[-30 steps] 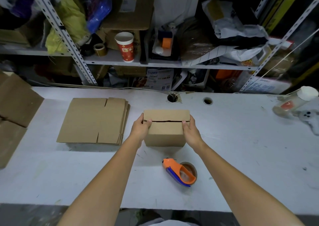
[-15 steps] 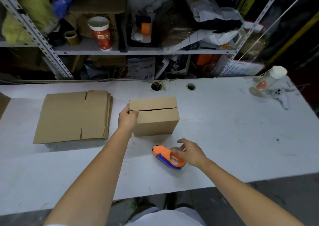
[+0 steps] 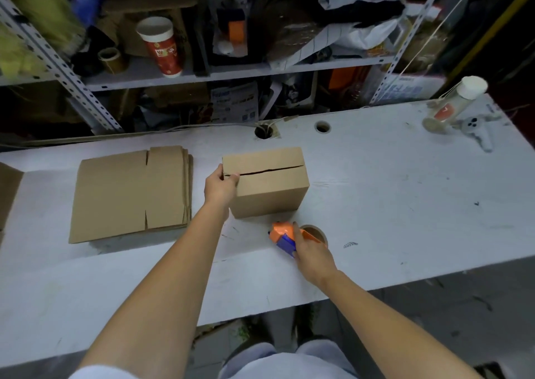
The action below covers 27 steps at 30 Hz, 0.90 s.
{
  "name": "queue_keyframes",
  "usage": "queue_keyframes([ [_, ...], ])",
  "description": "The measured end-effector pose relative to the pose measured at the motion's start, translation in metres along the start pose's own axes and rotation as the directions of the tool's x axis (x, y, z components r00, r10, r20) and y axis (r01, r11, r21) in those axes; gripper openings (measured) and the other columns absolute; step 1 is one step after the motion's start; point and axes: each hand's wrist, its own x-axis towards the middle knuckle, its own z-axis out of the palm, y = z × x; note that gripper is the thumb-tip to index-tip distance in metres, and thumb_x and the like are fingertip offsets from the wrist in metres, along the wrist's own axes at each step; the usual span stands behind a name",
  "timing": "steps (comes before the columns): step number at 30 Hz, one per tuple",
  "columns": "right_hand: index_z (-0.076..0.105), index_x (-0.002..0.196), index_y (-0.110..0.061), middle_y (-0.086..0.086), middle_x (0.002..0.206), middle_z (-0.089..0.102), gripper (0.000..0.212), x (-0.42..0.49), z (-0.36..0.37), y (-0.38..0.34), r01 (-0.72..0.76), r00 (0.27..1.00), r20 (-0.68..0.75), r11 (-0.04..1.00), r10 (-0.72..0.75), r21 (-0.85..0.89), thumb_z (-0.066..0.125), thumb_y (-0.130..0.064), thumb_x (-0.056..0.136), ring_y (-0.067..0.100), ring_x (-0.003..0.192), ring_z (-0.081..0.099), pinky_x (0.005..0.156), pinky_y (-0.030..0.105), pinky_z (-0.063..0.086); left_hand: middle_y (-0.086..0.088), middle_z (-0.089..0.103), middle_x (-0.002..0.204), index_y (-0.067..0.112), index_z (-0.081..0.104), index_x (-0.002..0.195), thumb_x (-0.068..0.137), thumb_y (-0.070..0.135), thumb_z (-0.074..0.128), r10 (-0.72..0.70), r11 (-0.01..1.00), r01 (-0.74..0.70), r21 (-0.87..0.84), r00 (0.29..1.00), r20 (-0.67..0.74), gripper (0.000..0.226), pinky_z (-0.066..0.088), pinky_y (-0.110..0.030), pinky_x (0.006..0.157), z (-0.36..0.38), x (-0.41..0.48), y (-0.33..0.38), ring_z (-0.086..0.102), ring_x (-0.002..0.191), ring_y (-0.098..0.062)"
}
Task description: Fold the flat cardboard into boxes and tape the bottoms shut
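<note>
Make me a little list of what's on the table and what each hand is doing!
box: folded up, standing on the table; top flap seam closed, no tape visible
left hand: holds the box's top left edge
right hand: holds the tape dispenser, in front of the box
flat cardboard: stack lying left of the box

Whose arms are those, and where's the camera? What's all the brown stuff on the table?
No machine here: those are a person's two bare arms. The camera sits on the person's head and looks down, so you see what they see. The left hand holds the side of a folded cardboard box, whose top seam is not yet taped. The right hand grips an orange and blue tape dispenser. Further left on the white table lies a stack of flat cardboard.
</note>
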Motion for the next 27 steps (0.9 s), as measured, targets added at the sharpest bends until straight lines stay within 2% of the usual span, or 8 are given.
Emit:
queue_keyframes([
  [4, 0.002, 0.161, -0.019, 0.009, 0.149, 0.039, 0.076, -0.008, -0.041, 0.03, -0.07, 0.987, -0.117, 0.954, 0.108, 0.291, 0.052, -0.023, 0.103, 0.023, 0.127, 0.049, 0.095, 0.029, 0.049, 0.006, 0.069, 0.112, 0.03, 0.063, 0.119, 0.1, 0.016, 0.055, -0.011, 1.0, 0.011, -0.011, 1.0, 0.004, 0.025, 0.054, -0.039, 0.096, 0.002, -0.006, 0.003, 0.065, 0.105, -0.021],
  [8, 0.019, 0.16, -0.016, 0.006, 0.152, 0.041, 0.067, -0.013, -0.095, 0.063, -0.07, 0.982, -0.149, 0.957, 0.116, 0.281, 0.052, -0.015, 0.102, 0.024, 0.134, 0.045, 0.101, 0.028, 0.042, 0.005, 0.069, 0.114, 0.026, 0.062, 0.131, 0.1, 0.015, 0.055, -0.013, 0.999, 0.014, -0.029, 1.0, 0.028, 0.034, 0.055, -0.038, 0.094, 0.007, -0.017, 0.002, 0.065, 0.105, -0.02],
  [11, 0.022, 0.158, -0.022, 0.003, 0.148, 0.047, 0.064, -0.017, -0.123, 0.078, -0.054, 0.996, -0.06, 0.966, 0.071, 0.253, 0.051, -0.016, 0.101, 0.024, 0.126, 0.051, 0.098, 0.03, 0.046, 0.004, 0.07, 0.114, 0.025, 0.062, 0.13, 0.099, 0.014, 0.056, -0.017, 1.0, 0.017, -0.019, 1.0, 0.016, 0.033, 0.054, -0.041, 0.096, 0.01, -0.02, 0.005, 0.066, 0.104, -0.021],
  [15, 0.036, 0.15, -0.026, 0.0, 0.114, 0.061, 0.057, -0.018, -0.144, 0.099, -0.061, 0.997, -0.034, 0.961, 0.073, 0.271, 0.049, -0.012, 0.096, 0.022, 0.096, 0.061, 0.078, 0.031, 0.051, 0.002, 0.07, 0.115, 0.022, 0.06, 0.134, 0.098, 0.015, 0.058, -0.042, 0.999, 0.042, -0.009, 0.999, 0.005, 0.037, 0.055, -0.043, 0.098, 0.01, -0.022, 0.007, 0.067, 0.102, -0.022],
  [18, 0.043, 0.144, -0.029, -0.005, 0.11, 0.066, 0.053, -0.015, -0.159, 0.101, -0.03, 0.982, -0.149, 0.873, 0.117, 0.486, 0.052, -0.013, 0.094, 0.017, 0.095, 0.064, 0.081, 0.036, 0.055, 0.004, 0.07, 0.109, 0.026, 0.063, 0.126, 0.099, 0.013, 0.058, -0.036, 0.999, 0.036, -0.012, 0.999, 0.015, 0.03, 0.055, -0.042, 0.096, 0.014, -0.029, 0.006, 0.067, 0.101, -0.022],
  [20, 0.047, 0.133, -0.033, -0.007, 0.109, 0.066, 0.044, -0.008, -0.176, 0.089, 0.036, 0.965, -0.221, 0.759, 0.144, 0.651, 0.054, -0.01, 0.096, 0.015, 0.096, 0.066, 0.078, 0.035, 0.055, 0.006, 0.07, 0.107, 0.03, 0.065, 0.117, 0.099, 0.013, 0.057, -0.017, 1.0, 0.016, 0.002, 0.999, 0.031, 0.027, 0.055, -0.041, 0.096, 0.02, -0.037, 0.005, 0.067, 0.102, -0.021],
  [23, 0.049, 0.134, -0.03, -0.004, 0.105, 0.069, 0.043, 0.006, -0.204, 0.059, 0.148, 0.948, -0.285, 0.594, 0.144, 0.791, 0.058, -0.012, 0.096, 0.018, 0.093, 0.067, 0.077, 0.04, 0.056, 0.006, 0.07, 0.109, 0.038, 0.064, 0.103, 0.098, 0.014, 0.056, 0.003, 0.999, -0.005, 0.047, 0.999, 0.045, 0.026, 0.054, -0.042, 0.096, 0.029, -0.048, 0.006, 0.066, 0.104, -0.021],
  [27, 0.05, 0.126, -0.031, -0.017, 0.104, 0.064, 0.038, 0.016, -0.23, 0.022, 0.249, 0.958, -0.286, 0.544, -0.017, 0.801, 0.07, -0.028, 0.094, 0.005, 0.09, 0.066, 0.069, 0.02, 0.053, 0.005, 0.07, 0.112, 0.034, 0.064, 0.115, 0.098, 0.017, 0.056, 0.014, 0.994, -0.018, 0.112, 0.999, 0.037, 0.025, 0.052, -0.043, 0.099, 0.036, -0.055, 0.007, 0.064, 0.107, -0.021],
])
